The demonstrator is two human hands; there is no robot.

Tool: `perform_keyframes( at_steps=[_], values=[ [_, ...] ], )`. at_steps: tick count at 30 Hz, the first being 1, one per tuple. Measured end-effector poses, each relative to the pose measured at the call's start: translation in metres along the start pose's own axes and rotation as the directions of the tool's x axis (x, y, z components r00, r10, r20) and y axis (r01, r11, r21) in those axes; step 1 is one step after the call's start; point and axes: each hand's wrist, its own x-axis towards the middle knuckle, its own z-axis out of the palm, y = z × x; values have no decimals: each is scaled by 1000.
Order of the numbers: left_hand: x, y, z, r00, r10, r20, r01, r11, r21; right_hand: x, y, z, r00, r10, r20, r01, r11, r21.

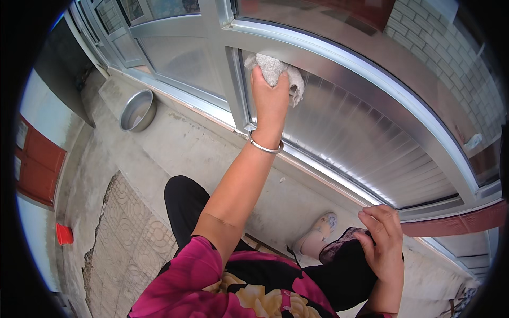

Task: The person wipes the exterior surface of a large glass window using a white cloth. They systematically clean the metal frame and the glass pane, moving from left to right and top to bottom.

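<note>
My left hand (271, 93), with a metal bangle at the wrist, grips a bunched whitish cloth (272, 69). It presses the cloth against the upper left corner of a ribbed metal door panel (346, 127), beside the aluminium frame upright. Part of the cloth hangs loose to the right of the thumb. My right hand (381, 242) is at the lower right, over my bent knee in black trousers, fingers slightly bent and holding nothing. Whether it touches the knee or the frame beside it I cannot tell.
A metal basin (138, 111) stands on the concrete floor at left, near the door sill. Further left is a small red bucket (64, 233) by the wall. Glass (358, 47) fills the frame above the panel. My foot (324, 226) is near the sill, and patterned paving (131, 238) lies at lower left.
</note>
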Motion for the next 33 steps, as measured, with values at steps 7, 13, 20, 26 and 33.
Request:
perform_keyframes(
  at_steps=[7,13,20,26,33],
  values=[
    [-21,-64,-21,957,281,72,-272,781,563,-4,-3,-6,1000,11,-11,-10,999,36],
    [-61,-145,-60,988,146,-59,-78,782,619,1,0,-7,997,61,41,-63,997,37],
    [-83,-210,-107,969,-135,-205,239,712,660,3,5,-7,997,44,57,-46,998,43],
    [-71,-180,-81,903,-387,-187,429,780,456,3,7,-9,1000,12,0,-12,998,58],
    [-59,-89,-6,996,30,-84,6,915,403,5,5,-7,999,-39,-29,40,999,32]
  ],
)
